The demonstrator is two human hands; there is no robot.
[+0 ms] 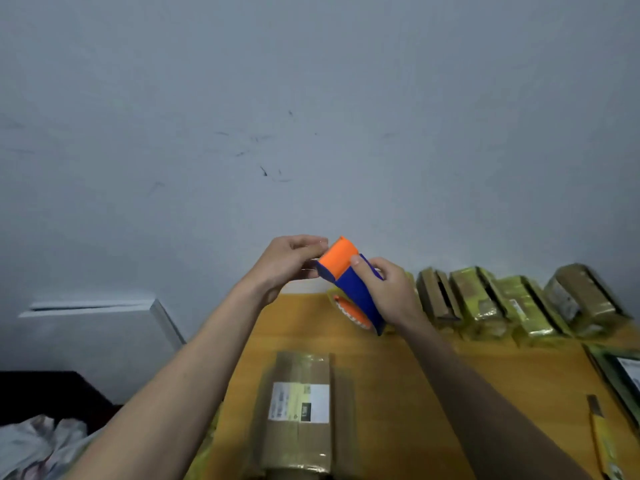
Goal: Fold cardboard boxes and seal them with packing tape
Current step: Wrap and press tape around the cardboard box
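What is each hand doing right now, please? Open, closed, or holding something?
Left hand: fingers pinch at the orange end of the tape dispenser.
Right hand: grips the dispenser's blue body.

The label (300, 402) on the taped box (298, 414) at lower centre is too blurred to read, and the frame's bottom edge cuts that box off. At lower right, another package (623, 375) runs past the right edge. The right hand (388, 289) hides part of the tape dispenser (353, 285).
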